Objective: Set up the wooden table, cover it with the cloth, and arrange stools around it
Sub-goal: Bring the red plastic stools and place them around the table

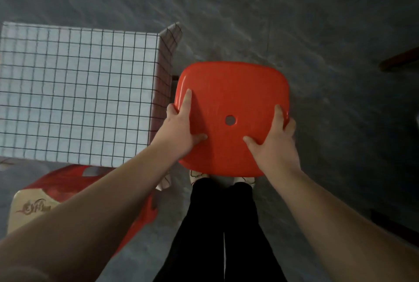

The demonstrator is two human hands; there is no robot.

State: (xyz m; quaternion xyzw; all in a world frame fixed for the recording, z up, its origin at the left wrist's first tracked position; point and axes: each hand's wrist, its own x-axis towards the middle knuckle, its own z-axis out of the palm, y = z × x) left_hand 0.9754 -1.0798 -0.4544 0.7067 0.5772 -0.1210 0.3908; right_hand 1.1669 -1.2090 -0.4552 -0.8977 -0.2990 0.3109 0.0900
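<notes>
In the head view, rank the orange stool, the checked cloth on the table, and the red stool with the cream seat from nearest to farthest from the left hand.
1. orange stool: gripped by the left hand at its left edge.
2. checked cloth: just left of the hand, draped over the table.
3. red stool with the cream seat: lower left, beside the forearm.

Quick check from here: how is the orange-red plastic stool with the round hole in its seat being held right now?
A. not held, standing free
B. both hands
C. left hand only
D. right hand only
B: the left hand and right hand each grip a side edge of the orange-red plastic stool, thumbs on its seat, beside the table's white grid-checked cloth.
</notes>
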